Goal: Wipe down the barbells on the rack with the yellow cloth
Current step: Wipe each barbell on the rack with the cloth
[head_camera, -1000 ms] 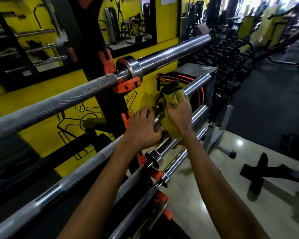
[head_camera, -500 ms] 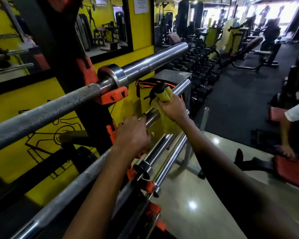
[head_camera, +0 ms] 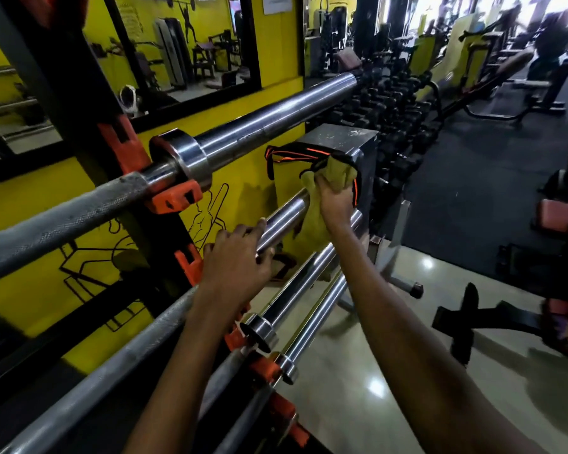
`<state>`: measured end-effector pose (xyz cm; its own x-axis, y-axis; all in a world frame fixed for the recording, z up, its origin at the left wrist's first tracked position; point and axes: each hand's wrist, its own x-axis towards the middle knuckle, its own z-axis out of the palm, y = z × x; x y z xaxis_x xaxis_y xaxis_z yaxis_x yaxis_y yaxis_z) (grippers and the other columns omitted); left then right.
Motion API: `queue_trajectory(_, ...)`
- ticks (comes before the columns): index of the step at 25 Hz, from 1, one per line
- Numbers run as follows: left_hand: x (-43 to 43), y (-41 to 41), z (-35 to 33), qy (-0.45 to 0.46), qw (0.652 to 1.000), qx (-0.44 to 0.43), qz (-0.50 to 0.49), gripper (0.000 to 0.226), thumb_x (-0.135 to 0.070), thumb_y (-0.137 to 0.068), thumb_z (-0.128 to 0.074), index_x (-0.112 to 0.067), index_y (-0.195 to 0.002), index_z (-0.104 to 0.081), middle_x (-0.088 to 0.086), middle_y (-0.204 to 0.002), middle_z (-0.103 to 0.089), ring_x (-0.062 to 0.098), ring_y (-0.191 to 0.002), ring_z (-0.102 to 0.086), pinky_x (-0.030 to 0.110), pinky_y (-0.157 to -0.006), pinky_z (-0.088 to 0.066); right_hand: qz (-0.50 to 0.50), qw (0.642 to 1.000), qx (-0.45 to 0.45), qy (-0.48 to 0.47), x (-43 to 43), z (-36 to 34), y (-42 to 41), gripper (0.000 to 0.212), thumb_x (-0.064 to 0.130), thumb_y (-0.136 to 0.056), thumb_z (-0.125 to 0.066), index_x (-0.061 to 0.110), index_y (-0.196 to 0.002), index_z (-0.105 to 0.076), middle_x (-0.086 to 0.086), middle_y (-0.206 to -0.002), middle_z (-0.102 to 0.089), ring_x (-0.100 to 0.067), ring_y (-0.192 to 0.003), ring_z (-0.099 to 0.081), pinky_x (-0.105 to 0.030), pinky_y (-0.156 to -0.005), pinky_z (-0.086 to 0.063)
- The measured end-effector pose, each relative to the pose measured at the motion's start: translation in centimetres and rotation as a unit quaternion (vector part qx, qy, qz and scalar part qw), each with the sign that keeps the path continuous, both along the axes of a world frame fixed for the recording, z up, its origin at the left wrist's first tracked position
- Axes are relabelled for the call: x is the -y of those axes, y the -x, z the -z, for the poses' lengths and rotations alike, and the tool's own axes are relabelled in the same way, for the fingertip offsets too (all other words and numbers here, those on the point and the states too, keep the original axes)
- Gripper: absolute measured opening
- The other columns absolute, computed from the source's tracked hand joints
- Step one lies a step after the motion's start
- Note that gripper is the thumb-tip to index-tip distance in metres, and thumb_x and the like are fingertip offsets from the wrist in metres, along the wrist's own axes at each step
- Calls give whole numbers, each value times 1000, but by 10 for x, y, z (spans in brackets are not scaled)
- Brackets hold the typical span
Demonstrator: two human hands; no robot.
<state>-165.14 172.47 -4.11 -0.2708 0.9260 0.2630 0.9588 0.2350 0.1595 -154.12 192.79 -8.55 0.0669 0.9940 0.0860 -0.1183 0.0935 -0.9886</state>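
Yellow cloth (head_camera: 336,174) bunched and gripped in right hand (head_camera: 335,200), wrapped over far end of second barbell (head_camera: 284,218) sleeve; loose tail hung below. Left hand (head_camera: 236,261) curled over same sleeve nearer rack upright (head_camera: 79,103), bar held. Top barbell (head_camera: 259,126) seated above on orange hook (head_camera: 174,198). Two lower barbells (head_camera: 304,282) racked beneath. Black-orange strap (head_camera: 294,154) draped just behind cloth, against grey metal block (head_camera: 341,136). Dumbbell rows (head_camera: 397,103) seen beyond.
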Motion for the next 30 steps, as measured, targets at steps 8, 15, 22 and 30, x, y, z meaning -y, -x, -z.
queue_trajectory(8,-29,-27,-2,46,991,-105,-72,67,-50,-98,-38,-11,-151,-24,14,-142,-48,30,-127,-47,43,-102,-35,-147,929,-292,173,27,14,-5,34,47,-102,-46,19,-94,-63,-2,-79,-65,-14,-71,-65,-29,-63,-54)
queue_trajectory(15,-75,-53,8,78,988,-97,-87,90,-50,-92,-48,-11,-154,4,21,-154,-20,40,-132,-35,51,-101,-35,-90,982,149,-77,-16,9,-19,83,57,-78,-69,17,-144,-39,-7,-146,-37,-27,-128,-47,-45,-104,-44)
queue_trajectory(22,-98,-48,12,19,993,-103,-61,63,-44,-99,-36,-21,-152,-10,15,-135,-47,33,-118,-51,44,-89,-44,-97,945,277,-143,-93,-24,-46,60,66,-73,-56,20,-111,-64,-4,-117,-56,-22,-101,-59,-48,-92,-55)
queue_trajectory(30,-98,-48,24,-20,986,-147,-80,60,-48,-101,-31,-24,-153,-12,12,-131,-50,27,-112,-53,40,-87,-44,-32,957,211,-197,-119,-14,-49,38,46,-85,-67,15,-106,-60,-4,-102,-63,-18,-89,-61,-30,-81,-51)
